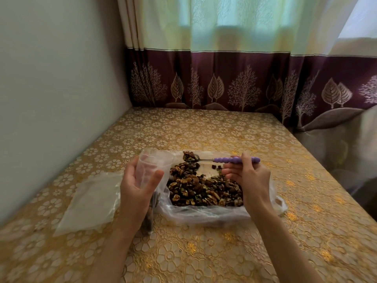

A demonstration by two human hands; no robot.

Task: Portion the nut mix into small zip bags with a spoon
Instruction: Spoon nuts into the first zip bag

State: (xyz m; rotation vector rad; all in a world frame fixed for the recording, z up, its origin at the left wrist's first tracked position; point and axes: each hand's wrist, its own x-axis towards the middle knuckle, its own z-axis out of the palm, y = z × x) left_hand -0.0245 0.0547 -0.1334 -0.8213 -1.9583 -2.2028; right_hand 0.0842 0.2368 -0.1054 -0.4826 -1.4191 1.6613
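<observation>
Two bare arms come up from the bottom of the frame. No sleeves show on either arm. The left hand (140,180) and the right hand (252,177) wear no gloves. No rings or watch can be seen. The fingernails look short and plain.

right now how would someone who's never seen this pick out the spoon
On the gold floral tablecloth lies a clear bag heaped with nut mix. Above its far edge, the right hand holds the spoon: it alone has a beaded purple handle.
</observation>
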